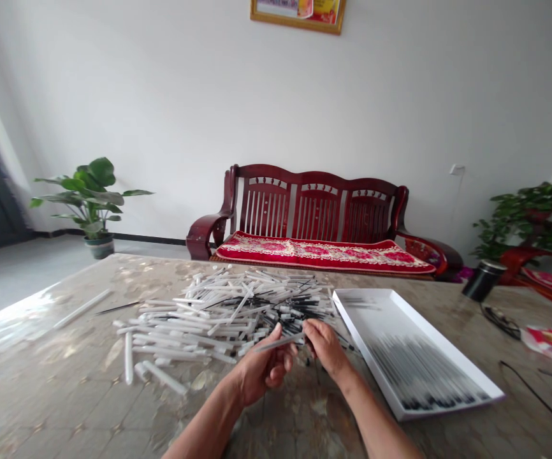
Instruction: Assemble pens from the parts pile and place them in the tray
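The right hand (324,346) pinches a slim pen (280,342) across the left hand (264,371), near piled pen barrels (178,340) and a white box (398,317).

Patterned table (85,408), heap of white and black pen-like pieces (175,338), white tray (412,315), dark canister (483,282), black cable (501,322)

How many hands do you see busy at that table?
2. The left hand is at the near side of the heap of white and black sticks; the right hand is between it and the white box. No others seem hidden.
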`<state>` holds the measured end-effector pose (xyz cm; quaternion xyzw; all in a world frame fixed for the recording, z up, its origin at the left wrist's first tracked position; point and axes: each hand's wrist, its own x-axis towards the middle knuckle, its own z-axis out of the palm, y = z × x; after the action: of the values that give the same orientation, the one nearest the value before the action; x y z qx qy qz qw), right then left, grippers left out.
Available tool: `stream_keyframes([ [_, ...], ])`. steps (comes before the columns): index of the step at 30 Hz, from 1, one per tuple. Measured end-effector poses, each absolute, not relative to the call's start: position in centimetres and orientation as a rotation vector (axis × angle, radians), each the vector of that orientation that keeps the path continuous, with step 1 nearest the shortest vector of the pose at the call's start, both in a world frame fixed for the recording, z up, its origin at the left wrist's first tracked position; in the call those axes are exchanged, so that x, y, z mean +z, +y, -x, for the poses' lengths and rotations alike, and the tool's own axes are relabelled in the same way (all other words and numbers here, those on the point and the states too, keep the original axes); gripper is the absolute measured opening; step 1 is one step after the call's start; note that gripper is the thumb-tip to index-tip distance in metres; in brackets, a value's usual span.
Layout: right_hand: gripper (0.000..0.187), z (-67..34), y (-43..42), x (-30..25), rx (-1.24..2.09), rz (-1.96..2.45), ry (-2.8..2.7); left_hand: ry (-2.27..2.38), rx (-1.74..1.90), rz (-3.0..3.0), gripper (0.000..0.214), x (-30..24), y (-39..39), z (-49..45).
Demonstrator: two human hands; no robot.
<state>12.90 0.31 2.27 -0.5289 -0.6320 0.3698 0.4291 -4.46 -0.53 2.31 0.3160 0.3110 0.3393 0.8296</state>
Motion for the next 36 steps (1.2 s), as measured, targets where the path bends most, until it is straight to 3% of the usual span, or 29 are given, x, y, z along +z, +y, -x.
stream_keyframes([
  [4,0.050,-13.0,0.5,1.7,0.823,1.382,-1.621,0.618,0.736,-0.737,0.037,2.0,-1.1,4.2],
  [9,0.019,-13.4,0.1,1.9,0.235,1.606,-1.881,0.764,1.104,-0.518,0.021,1.5,-0.1,3.8],
  [13,0.014,-13.1,-0.1,1.6,0.037,1.754,-2.032,0.843,1.255,-0.445,0.018,1.2,0.4,3.7],
  [19,0.007,-12.5,0.0,1.2,-0.023,1.902,-2.073,0.863,1.300,-0.487,0.025,0.6,0.3,3.4],
  [27,0.007,-12.5,-0.3,1.3,-0.023,1.897,-1.972,0.871,1.329,-0.384,0.008,0.9,0.6,3.6],
  [36,0.016,-13.1,0.8,0.6,0.186,1.459,-1.860,0.853,1.440,-0.287,0.005,0.9,0.8,3.7],
])
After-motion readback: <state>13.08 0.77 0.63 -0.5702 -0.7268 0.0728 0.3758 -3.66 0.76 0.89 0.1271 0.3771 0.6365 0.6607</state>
